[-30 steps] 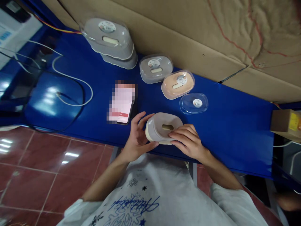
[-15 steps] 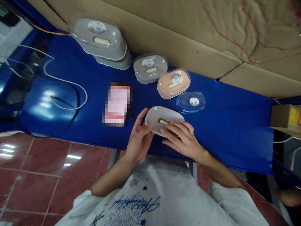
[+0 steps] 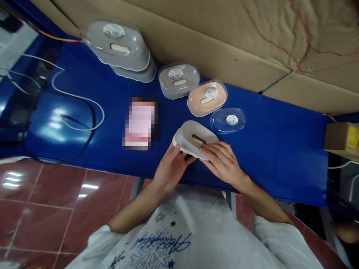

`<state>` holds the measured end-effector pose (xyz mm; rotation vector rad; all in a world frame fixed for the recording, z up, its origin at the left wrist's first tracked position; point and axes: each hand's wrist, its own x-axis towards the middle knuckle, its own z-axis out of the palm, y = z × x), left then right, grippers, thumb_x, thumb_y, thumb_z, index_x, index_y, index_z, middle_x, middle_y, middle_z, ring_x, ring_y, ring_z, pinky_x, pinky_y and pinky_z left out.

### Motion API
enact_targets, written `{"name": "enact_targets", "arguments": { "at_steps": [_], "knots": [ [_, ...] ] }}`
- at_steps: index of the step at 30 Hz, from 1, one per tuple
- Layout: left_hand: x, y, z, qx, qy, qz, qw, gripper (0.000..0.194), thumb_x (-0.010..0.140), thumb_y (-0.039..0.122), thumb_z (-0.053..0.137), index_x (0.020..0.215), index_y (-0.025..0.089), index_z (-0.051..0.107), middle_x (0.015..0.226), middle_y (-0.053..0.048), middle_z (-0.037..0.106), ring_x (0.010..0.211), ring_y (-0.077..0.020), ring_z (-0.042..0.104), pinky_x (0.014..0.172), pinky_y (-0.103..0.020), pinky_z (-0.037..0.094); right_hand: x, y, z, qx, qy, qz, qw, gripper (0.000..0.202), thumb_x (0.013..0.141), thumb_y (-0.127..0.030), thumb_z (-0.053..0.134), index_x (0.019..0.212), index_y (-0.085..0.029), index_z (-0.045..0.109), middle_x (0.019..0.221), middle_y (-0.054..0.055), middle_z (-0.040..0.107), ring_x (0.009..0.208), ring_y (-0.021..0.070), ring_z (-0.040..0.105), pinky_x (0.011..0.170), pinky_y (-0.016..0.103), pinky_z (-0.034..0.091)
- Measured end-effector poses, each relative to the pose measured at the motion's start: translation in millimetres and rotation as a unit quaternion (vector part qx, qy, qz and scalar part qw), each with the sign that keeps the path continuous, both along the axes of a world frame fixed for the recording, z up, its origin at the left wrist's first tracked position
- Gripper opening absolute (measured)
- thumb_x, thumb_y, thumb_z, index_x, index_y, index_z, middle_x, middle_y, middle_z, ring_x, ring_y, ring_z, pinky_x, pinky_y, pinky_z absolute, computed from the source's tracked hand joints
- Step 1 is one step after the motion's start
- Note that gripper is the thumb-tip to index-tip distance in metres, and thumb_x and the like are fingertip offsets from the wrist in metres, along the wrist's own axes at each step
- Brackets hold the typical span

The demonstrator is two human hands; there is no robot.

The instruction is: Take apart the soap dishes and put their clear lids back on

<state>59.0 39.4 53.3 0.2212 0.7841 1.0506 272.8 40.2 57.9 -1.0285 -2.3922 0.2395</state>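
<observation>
Between my hands, above the table's front part, is a grey oval plastic soap dish with a pale wavy rim and a slot in its face. My left hand holds its left end, thumb on the near side and fingers beneath. My right hand grips the right near edge, its fingers bent over the face by the slot. The dish tilts, showing its left side wall. Just behind it lies a clear oval lid with a round label.
Behind stand a lidded orange soap dish, a lidded grey one and a stack of grey ones. A blurred pink-screened device lies left on the blue table. Cables run farther left; a cardboard box is far right.
The grey soap dish has tipped, so its left side wall and rim now show. My left fingers moved from its far left edge to underneath. The pale piece in the slot is no longer visible.
</observation>
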Motion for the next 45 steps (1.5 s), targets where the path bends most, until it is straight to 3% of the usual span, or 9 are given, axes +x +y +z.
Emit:
{"name": "enact_targets", "arguments": {
  "at_steps": [4,8,18,23,26,31,37,40,45],
  "knots": [
    [1.8,-4.0,-1.4,-0.019,-0.041,-0.021,0.999,0.059,0.100,0.043,0.074,0.155,0.033,0.055,0.147,-0.009,0.070,0.137,-0.0318,0.065,0.113,-0.054,0.054,-0.4,2.0,-0.7,-0.014,-0.019,0.012,1.000,0.054,0.104,-0.011,0.063,0.155,-0.026,0.052,0.137,0.007,0.077,0.126,0.0219,0.073,0.113,0.045,0.053],
    [1.7,-2.8,-9.5,0.014,0.004,-0.011,1.000,0.069,0.096,0.037,0.080,0.159,0.037,0.050,0.145,-0.007,0.071,0.125,-0.0255,0.071,0.107,-0.043,0.057,-2.0,0.8,-3.2,-0.042,-0.037,0.012,0.998,0.047,0.105,-0.016,0.064,0.151,-0.027,0.057,0.141,0.006,0.076,0.134,0.0225,0.069,0.125,0.050,0.044],
    [-2.5,0.1,-10.2,0.003,0.014,0.023,1.000,0.064,0.089,0.033,0.084,0.149,0.029,0.062,0.128,-0.006,0.078,0.112,-0.0218,0.074,0.091,-0.032,0.059,0.3,-1.5,-11.4,-0.065,-0.045,0.076,0.994,0.065,0.101,-0.002,0.056,0.159,-0.031,0.050,0.155,0.003,0.066,0.150,0.0212,0.057,0.130,0.051,0.043],
    [-1.9,2.7,-8.9,0.011,0.038,0.021,0.999,0.062,0.082,0.030,0.087,0.141,0.022,0.067,0.120,-0.007,0.081,0.109,-0.0247,0.076,0.096,-0.035,0.061,-0.7,-1.5,-4.6,-0.046,-0.027,0.086,0.995,0.052,0.104,-0.021,0.065,0.156,-0.024,0.055,0.146,0.006,0.072,0.143,0.0236,0.063,0.125,0.048,0.048],
    [-2.9,8.0,-5.7,-0.014,0.017,0.030,0.999,0.053,0.089,0.039,0.082,0.138,0.023,0.068,0.125,-0.008,0.080,0.110,-0.0252,0.077,0.094,-0.037,0.063,10.3,5.0,-1.5,-0.026,-0.007,0.042,0.999,0.060,0.107,-0.036,0.064,0.164,-0.030,0.045,0.150,0.005,0.070,0.145,0.0253,0.061,0.128,0.050,0.045],
    [-11.5,11.5,-4.1,-0.028,0.050,0.048,0.997,0.053,0.090,0.039,0.081,0.139,0.025,0.067,0.140,-0.009,0.075,0.124,-0.0303,0.073,0.103,-0.045,0.062,35.2,23.9,-4.0,-0.048,-0.071,-0.205,0.975,0.072,0.110,-0.035,0.053,0.174,-0.030,0.021,0.174,0.013,0.043,0.163,0.0363,0.037,0.131,0.066,0.029],
    [-32.8,1.8,-0.5,-0.052,0.091,0.012,0.994,0.060,0.094,0.052,0.077,0.145,0.023,0.065,0.147,-0.013,0.071,0.134,-0.0353,0.067,0.105,-0.050,0.061,31.3,18.2,0.4,-0.127,-0.160,-0.125,0.971,0.072,0.108,-0.040,0.060,0.172,-0.032,0.028,0.165,0.015,0.052,0.150,0.0393,0.050,0.117,0.062,0.044],
    [-48.3,-1.2,3.5,-0.055,0.103,-0.010,0.993,0.062,0.096,0.057,0.072,0.146,0.021,0.064,0.145,-0.015,0.072,0.136,-0.0372,0.066,0.107,-0.052,0.060,30.0,14.6,2.7,-0.145,-0.163,-0.087,0.972,0.074,0.104,-0.043,0.066,0.170,-0.035,0.033,0.171,0.015,0.044,0.157,0.0408,0.042,0.123,0.067,0.036],
    [-58.9,-3.6,4.0,-0.047,0.117,-0.011,0.992,0.059,0.099,0.058,0.068,0.144,0.020,0.066,0.139,-0.014,0.076,0.136,-0.0369,0.066,0.107,-0.051,0.060,34.6,19.5,0.0,-0.146,-0.076,-0.121,0.979,0.068,0.102,-0.045,0.070,0.163,-0.034,0.041,0.167,0.015,0.047,0.155,0.0399,0.046,0.123,0.065,0.041]
  ]
}}
